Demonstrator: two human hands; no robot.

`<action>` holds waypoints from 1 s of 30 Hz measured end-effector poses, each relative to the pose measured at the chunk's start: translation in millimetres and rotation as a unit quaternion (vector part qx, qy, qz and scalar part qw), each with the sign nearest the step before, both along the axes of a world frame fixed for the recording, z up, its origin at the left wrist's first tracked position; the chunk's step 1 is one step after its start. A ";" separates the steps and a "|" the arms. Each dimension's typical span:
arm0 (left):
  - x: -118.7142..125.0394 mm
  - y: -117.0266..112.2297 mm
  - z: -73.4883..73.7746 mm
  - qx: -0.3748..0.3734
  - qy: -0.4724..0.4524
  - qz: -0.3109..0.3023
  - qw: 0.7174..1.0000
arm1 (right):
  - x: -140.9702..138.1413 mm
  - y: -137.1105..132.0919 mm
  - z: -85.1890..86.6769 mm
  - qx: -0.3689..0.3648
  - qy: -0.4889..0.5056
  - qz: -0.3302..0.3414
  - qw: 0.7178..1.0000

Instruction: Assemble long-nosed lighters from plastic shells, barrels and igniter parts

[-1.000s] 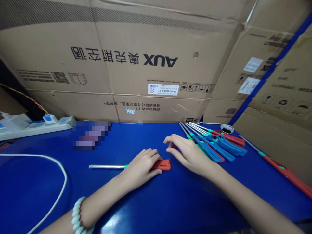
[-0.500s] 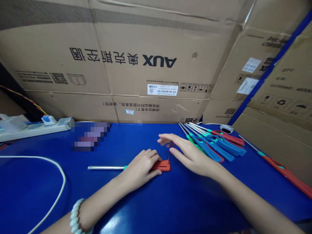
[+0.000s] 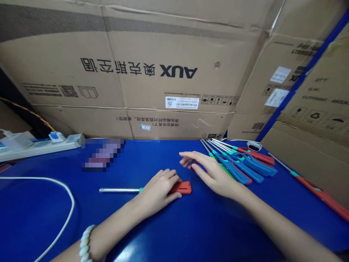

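Observation:
A red long-nosed lighter (image 3: 185, 187) lies flat on the blue table, its metal tube pointing left. Over its handle is my left hand (image 3: 160, 185), closed with the fingers on the far side and the thumb on the near side. My right hand (image 3: 211, 173) pinches a small screwdriver (image 3: 191, 170) by its dark reddish handle, partly hidden by the fingers. The thin shaft stands nearly upright, its tip at the handle's right end. Whether the tip sits in a hole or on a screw is too small to tell.
Several lighters (image 3: 240, 163) with blue, red and green handles lie piled at the right. Another red lighter (image 3: 321, 194) lies farther right by a carton. A white power strip (image 3: 40, 145) and a white cable (image 3: 71, 203) are at the left. Tall cardboard (image 3: 141, 91) stands behind.
The view has shifted slightly. My left hand still holds the lighter in place; the fingers of my right hand have turned a little around the screwdriver, with its tip at the same spot.

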State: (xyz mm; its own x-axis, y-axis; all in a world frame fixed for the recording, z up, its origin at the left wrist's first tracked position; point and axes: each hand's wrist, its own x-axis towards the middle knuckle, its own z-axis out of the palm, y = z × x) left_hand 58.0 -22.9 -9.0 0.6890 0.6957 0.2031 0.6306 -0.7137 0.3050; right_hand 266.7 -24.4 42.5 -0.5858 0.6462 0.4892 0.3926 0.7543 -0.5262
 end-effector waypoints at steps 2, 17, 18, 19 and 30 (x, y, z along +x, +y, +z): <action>0.6 -0.4 0.7 -0.003 0.006 0.004 1.000 | -0.3 1.6 -3.1 0.007 0.012 -0.015 1.000; 0.1 0.0 -0.8 -0.003 0.004 0.007 1.000 | 2.4 -2.6 -0.7 0.077 -0.033 -0.015 0.996; -0.2 0.2 -1.3 -0.002 0.007 0.007 1.000 | 1.4 -2.8 -2.0 0.087 -0.034 -0.021 0.995; -0.4 0.4 -1.8 0.001 0.007 0.007 1.000 | 0.3 -2.8 -3.6 0.103 -0.033 -0.027 0.994; 1.6 0.7 0.3 -0.010 -0.001 0.000 1.000 | 1.5 0.9 -0.1 0.086 0.010 -0.010 0.996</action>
